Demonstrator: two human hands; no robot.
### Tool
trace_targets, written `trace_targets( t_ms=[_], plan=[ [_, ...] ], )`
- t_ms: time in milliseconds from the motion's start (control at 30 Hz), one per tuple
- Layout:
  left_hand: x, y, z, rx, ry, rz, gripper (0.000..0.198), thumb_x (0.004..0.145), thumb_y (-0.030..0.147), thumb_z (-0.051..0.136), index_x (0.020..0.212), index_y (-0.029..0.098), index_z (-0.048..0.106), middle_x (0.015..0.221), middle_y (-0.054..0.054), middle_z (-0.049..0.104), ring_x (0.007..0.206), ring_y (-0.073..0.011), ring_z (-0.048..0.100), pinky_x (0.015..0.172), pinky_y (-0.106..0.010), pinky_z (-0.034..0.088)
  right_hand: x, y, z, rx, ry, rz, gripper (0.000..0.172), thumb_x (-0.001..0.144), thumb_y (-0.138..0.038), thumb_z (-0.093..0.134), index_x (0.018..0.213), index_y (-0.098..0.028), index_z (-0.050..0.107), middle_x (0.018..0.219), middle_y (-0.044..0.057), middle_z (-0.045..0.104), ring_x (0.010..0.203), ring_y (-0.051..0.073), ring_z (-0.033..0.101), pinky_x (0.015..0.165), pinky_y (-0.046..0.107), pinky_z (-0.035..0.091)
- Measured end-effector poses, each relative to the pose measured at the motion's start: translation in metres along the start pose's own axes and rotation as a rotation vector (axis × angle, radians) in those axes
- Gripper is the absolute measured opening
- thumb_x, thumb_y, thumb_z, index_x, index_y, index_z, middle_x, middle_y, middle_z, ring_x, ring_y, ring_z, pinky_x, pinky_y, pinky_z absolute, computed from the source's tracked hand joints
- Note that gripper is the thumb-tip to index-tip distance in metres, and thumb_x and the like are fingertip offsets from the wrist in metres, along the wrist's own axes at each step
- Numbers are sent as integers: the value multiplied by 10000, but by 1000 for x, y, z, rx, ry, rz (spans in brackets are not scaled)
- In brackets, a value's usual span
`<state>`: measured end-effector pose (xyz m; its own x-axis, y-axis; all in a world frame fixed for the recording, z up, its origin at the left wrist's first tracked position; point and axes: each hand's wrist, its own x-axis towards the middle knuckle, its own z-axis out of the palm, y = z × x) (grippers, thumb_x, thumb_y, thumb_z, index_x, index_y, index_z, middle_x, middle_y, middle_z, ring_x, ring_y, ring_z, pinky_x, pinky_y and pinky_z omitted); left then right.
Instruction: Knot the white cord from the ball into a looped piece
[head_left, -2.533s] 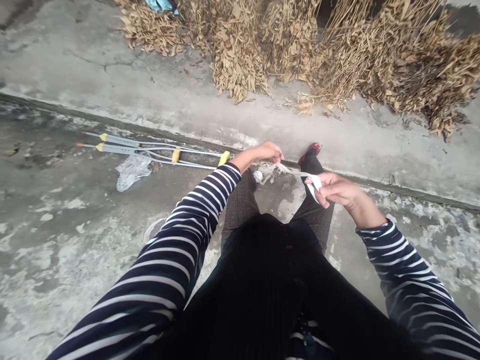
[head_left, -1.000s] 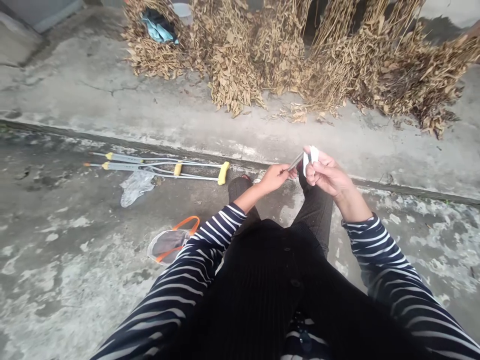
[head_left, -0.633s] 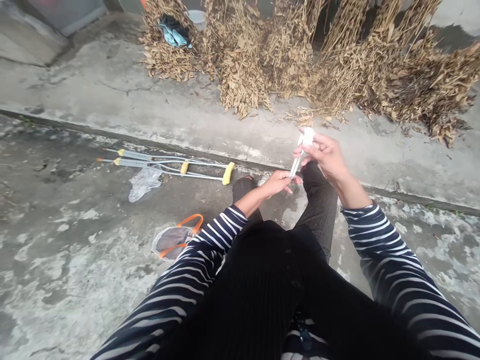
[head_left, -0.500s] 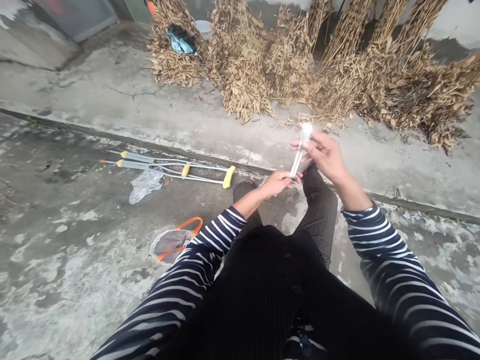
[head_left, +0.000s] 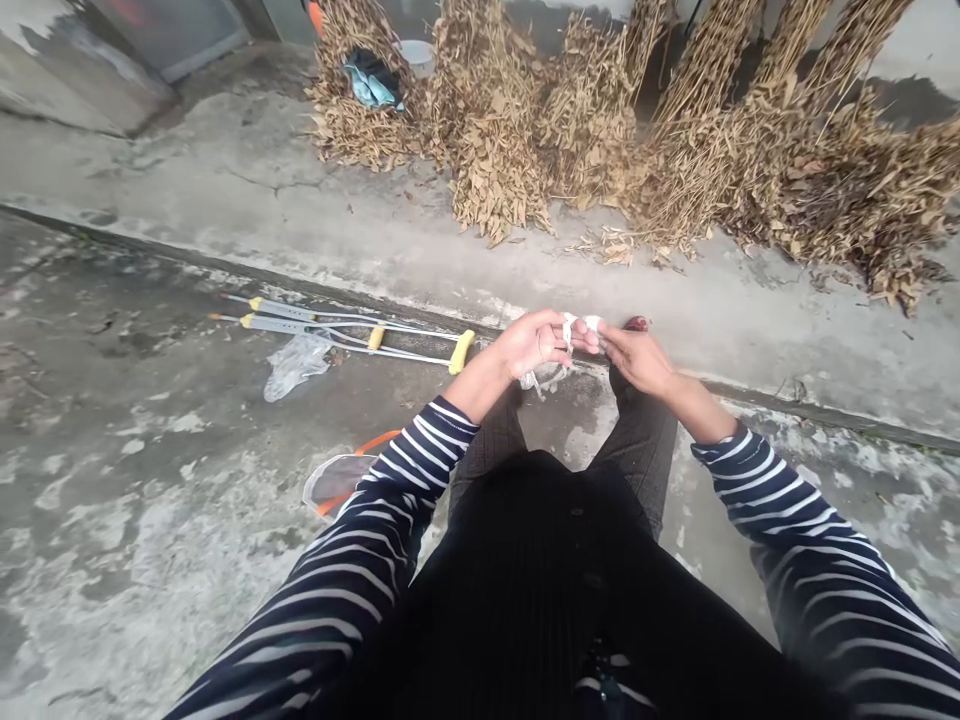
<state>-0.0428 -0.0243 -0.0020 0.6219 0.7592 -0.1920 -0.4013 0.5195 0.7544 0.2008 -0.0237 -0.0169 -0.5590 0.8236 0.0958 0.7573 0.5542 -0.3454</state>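
Observation:
My left hand [head_left: 531,343] is in front of my legs, palm partly turned up, with a white strip [head_left: 568,330] looped over its fingers. The strip looks like narrow bandage or ribbon; its exact kind is not clear. A loose length of it hangs in a curl below the left fingers. Close against them, my right hand [head_left: 640,358] pinches a small white bundle [head_left: 592,323] that seems to be part of the same strip. The fingertips of both hands nearly meet, which partly hides how the strip runs between them.
A pair of crutches [head_left: 345,330] with yellow pads lies on the concrete at left, beside a clear plastic bag [head_left: 296,366]. Nearer me is a grey bag with orange handles [head_left: 337,482]. Dry leafy stalks [head_left: 510,130] lean along the wall behind a low concrete step [head_left: 375,230].
The strip was stretched taut between my hands, the right one higher. Now my right hand has come down beside the left, and the strip loops over the left fingers with slack hanging.

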Motion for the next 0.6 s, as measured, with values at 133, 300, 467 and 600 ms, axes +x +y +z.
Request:
trace_targets(
  t_ms=[133, 300, 467, 600],
  plan=[
    [11, 1, 4, -69, 142, -13, 337, 973, 231, 421, 950, 62, 713, 1040, -195, 786, 967, -231, 764, 665, -241, 567, -8, -5, 4, 67, -94, 17, 517, 1054, -452, 425, 1410, -139, 633, 1028, 142, 785, 871, 250, 743, 767, 283, 505],
    [22, 2, 0, -73, 222, 41, 322, 1003, 238, 450, 1076, 67, 713, 1072, -164, 785, 1027, -218, 758, 766, -257, 581, -15, -8, 10, 435, -192, 109, 518, 929, -504, 642, 1325, -174, 694, 1011, 95, 796, 867, 259, 753, 718, 304, 548],
    [38, 2, -28, 68, 296, 41, 256, 1001, 292, 553, 994, 90, 711, 916, -117, 776, 870, -175, 759, 831, -279, 578, -22, -16, 10, 992, -344, 306, 670, 777, -568, 805, 1304, -164, 713, 826, 73, 785, 705, 205, 745, 526, 241, 541],
    [53, 0, -52, 340, 362, -81, 275, 938, 340, 680, 823, 90, 689, 750, -98, 726, 702, -150, 692, 781, -302, 588, -25, -20, -2, 1233, -414, 344, 669, 728, -476, 885, 1287, -148, 720, 794, 74, 780, 652, 176, 739, 502, 219, 559]
  ],
)
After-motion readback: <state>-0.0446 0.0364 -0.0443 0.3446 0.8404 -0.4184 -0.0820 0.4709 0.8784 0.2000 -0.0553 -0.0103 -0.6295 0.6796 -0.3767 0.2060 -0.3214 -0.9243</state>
